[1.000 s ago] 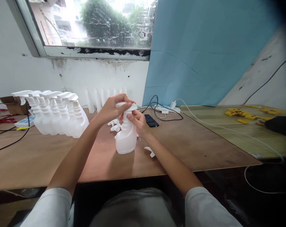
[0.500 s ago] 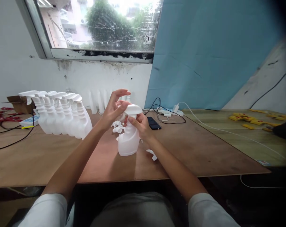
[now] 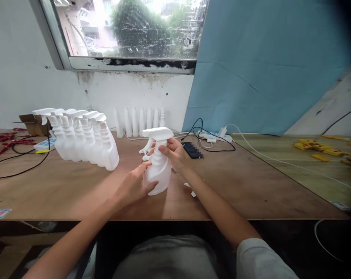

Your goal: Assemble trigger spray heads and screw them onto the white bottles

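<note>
A white spray bottle (image 3: 159, 172) with a trigger spray head (image 3: 158, 133) stands slightly tilted over the table in front of me. My right hand (image 3: 175, 154) is closed round its neck, just under the head. Lower down, my left hand (image 3: 136, 181) grips the side of the body, the thumb in front and the other fingers partly hidden behind it. The spray head's trigger points left. Close to my right forearm lies a small loose white plastic piece (image 3: 192, 193).
Several white spray bottles (image 3: 85, 143) with heads stand in a row at left. More white bottles (image 3: 134, 122) line the wall. A black phone (image 3: 191, 150), a power strip (image 3: 214, 136) and cables lie at back right. Yellow parts (image 3: 314, 145) are far right, red parts (image 3: 9, 141) far left.
My left hand has moved from the spray head down to the bottle's body. The bottle has tilted a little, and its trigger now shows on the left. The view has shifted slightly.
</note>
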`<state>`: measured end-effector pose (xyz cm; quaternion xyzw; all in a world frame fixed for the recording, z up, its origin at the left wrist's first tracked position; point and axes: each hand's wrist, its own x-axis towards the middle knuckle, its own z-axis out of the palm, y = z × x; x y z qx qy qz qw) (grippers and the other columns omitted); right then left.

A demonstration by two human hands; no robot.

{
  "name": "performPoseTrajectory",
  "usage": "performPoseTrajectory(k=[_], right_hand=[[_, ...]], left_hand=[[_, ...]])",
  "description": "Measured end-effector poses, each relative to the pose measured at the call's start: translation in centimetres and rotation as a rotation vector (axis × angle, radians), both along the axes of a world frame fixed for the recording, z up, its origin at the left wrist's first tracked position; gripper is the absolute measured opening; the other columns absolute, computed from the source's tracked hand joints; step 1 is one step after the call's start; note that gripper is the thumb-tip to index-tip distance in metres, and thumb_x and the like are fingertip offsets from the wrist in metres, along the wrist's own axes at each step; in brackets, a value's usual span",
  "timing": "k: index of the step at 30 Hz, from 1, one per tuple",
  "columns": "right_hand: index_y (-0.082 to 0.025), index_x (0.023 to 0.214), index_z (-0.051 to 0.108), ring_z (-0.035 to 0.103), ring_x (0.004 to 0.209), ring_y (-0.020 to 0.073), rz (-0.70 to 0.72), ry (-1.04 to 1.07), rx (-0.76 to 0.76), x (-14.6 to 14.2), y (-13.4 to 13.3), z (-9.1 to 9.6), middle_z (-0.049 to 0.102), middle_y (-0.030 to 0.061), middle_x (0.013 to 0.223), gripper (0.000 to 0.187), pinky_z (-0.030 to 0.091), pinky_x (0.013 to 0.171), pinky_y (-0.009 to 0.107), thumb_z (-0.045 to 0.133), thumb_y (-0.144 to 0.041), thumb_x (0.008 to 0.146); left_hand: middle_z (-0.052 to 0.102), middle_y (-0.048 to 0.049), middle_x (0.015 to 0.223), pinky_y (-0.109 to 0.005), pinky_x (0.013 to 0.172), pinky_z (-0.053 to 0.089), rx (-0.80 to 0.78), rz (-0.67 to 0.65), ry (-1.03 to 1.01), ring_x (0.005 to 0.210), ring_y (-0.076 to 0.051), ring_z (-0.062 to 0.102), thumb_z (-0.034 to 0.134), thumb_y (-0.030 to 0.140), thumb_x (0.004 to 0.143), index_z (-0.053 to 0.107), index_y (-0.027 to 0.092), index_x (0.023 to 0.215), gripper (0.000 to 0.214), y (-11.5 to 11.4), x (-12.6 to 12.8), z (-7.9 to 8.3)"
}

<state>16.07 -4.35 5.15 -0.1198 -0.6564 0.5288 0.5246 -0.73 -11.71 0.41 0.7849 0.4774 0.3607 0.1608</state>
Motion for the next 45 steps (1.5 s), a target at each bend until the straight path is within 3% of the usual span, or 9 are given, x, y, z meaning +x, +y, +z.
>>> performPoseTrajectory(k=[5,12,17,21,24,28,30,32,45], right_hand=[[-0.024,0.121,0.055,0.06,0.113,0.0213,-0.112,-0.122,0.176,1.1,-0.7,0.3,0.058,0.0093,0.13,0.043,0.049,0.093,0.035,0.069,-0.034,0.082],[-0.02,0.104,0.058,0.065,0.074,0.0146,-0.233,-0.072,0.095,4.0,-0.1,-1.4,0.064,0.0049,0.099,0.022,0.049,0.066,0.029,0.061,-0.033,0.087],[-0.018,0.097,0.057,0.061,0.059,0.0104,-0.264,-0.121,0.016,3.8,0.3,-3.4,0.062,0.0011,0.087,0.017,0.043,0.054,0.024,0.059,-0.031,0.085],[-0.019,0.102,0.055,0.063,0.074,0.0127,-0.231,-0.268,0.006,1.0,0.7,-4.7,0.062,0.0055,0.103,0.025,0.049,0.061,0.026,0.061,-0.032,0.082],[-0.023,0.127,0.044,0.06,0.099,0.0189,-0.195,-0.446,0.055,-2.6,1.4,-5.8,0.046,0.0135,0.136,0.059,0.054,0.077,0.034,0.068,-0.032,0.074],[-0.016,0.15,0.01,0.027,0.141,0.0301,-0.149,-0.573,0.229,-8.0,2.4,-7.9,0.013,0.0195,0.156,0.101,0.034,0.112,0.047,0.071,-0.03,0.072],[-0.013,0.152,0.002,0.008,0.147,0.0294,-0.124,-0.589,0.282,-10.3,2.7,-9.0,0.008,0.0181,0.158,0.104,0.018,0.119,0.047,0.069,-0.027,0.074],[-0.012,0.152,-0.006,0.003,0.148,0.0278,-0.103,-0.607,0.265,-11.9,2.8,-9.8,0.001,0.0168,0.159,0.102,0.014,0.12,0.046,0.063,-0.022,0.078],[-0.007,0.151,-0.013,0.001,0.148,0.0259,-0.201,-0.696,0.257,-14.7,4.0,-11.2,-0.006,0.0131,0.16,0.091,0.012,0.121,0.042,0.048,-0.013,0.083]], left_hand=[[0.064,-0.0059,0.104,-0.037,0.069,0.05,0.073,0.247,0.11,0.085,-0.028,0.065,0.063,0.042,0.077,0.042,0.027,0.123,0.053,0.6,-2.9,-0.4],[0.045,-0.0153,0.134,-0.056,0.101,0.031,0.404,0.569,0.285,0.128,-0.039,0.034,0.064,0.04,0.076,0.05,0.022,0.107,0.039,3.8,-7.0,-0.4],[0.032,-0.0163,0.143,-0.055,0.107,0.021,0.428,0.688,0.257,0.137,-0.037,0.022,0.062,0.041,0.077,0.045,0.022,0.113,0.044,4.1,-7.1,-0.4],[0.027,-0.0184,0.146,-0.056,0.108,0.02,0.426,0.72,0.213,0.139,-0.037,0.02,0.063,0.043,0.078,0.036,0.021,0.123,0.057,4.6,-7.4,-1.0],[0.023,-0.0204,0.149,-0.058,0.109,0.021,0.456,0.715,0.142,0.141,-0.038,0.018,0.069,0.05,0.071,0.027,0.02,0.131,0.078,5.5,-8.0,-2.0],[0.014,-0.0245,0.152,-0.055,0.114,0.018,0.488,0.717,0.01,0.143,-0.039,0.013,0.075,0.057,0.063,0.018,0.014,0.14,0.105,6.7,-9.2,-3.6],[0.009,-0.0251,0.153,-0.056,0.116,0.015,0.456,0.735,-0.011,0.144,-0.039,0.008,0.076,0.056,0.062,0.014,0.012,0.144,0.111,7.2,-9.7,-4.2],[0.005,-0.0249,0.154,-0.06,0.115,0.014,0.397,0.751,-0.016,0.144,-0.041,0.003,0.077,0.053,0.06,0.013,0.013,0.145,0.114,7.6,-10.0,-4.6],[0.007,-0.0252,0.156,-0.065,0.112,0.014,0.362,0.77,0.0,0.144,-0.045,0.001,0.071,0.052,0.069,0.01,0.011,0.15,0.109,9.5,-10.3,-5.0]])
